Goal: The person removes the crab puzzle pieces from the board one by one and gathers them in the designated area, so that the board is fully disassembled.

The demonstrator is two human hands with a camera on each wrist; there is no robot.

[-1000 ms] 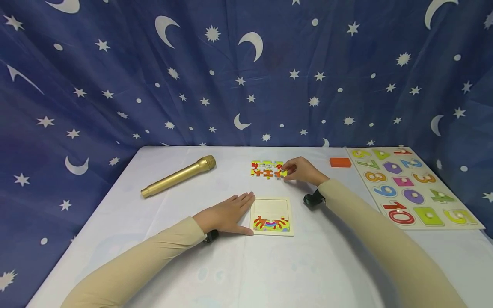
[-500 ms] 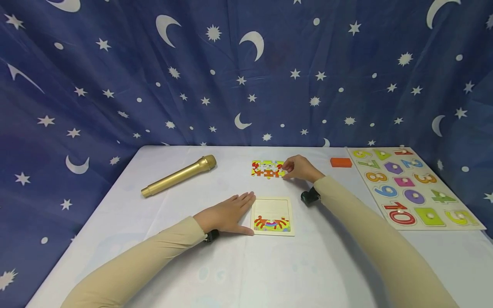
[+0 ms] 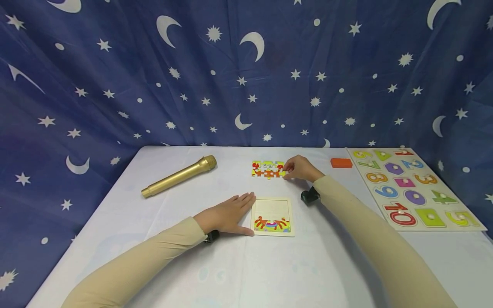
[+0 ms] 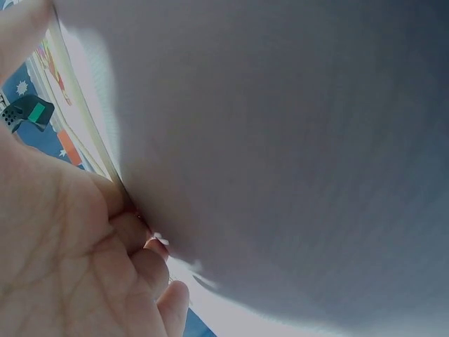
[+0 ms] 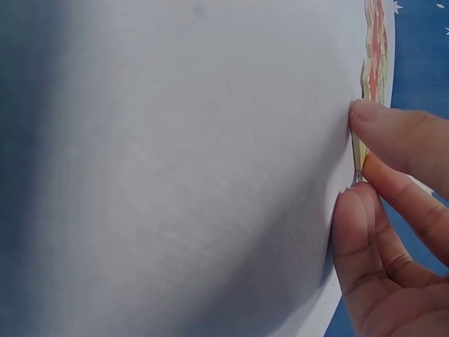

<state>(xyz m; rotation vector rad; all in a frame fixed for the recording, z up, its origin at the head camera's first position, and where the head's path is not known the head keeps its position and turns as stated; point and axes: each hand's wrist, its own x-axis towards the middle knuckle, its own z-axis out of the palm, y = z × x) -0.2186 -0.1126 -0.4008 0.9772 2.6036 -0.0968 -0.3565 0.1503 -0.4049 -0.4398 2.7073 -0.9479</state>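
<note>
In the head view my left hand [image 3: 227, 213] lies spread on the table, fingertips and thumb along the left edge of a square wooden puzzle tray [image 3: 273, 204]. The tray's bottom row bears pieces picturing orange legs and a rainbow; its upper part is bare wood. Farther back, several joined jigsaw pieces [image 3: 268, 169] in yellow and red form a small block. At that block's right end my right hand [image 3: 302, 169] pinches a puzzle piece; in the right wrist view thumb and fingers meet at the piece's yellow edge [image 5: 361, 151], covering most of it.
A gold microphone [image 3: 179, 176] lies at the back left. An orange block [image 3: 341, 163] sits right of my right hand. Along the right side lies a board of numbers and shapes [image 3: 414, 190]. A blue curtain [image 3: 246, 85] with stars and moons hangs behind the table.
My right hand has shifted slightly left with the piece, and the gap at the right end of the jigsaw block has closed. The left hand and the tray stay put.
</note>
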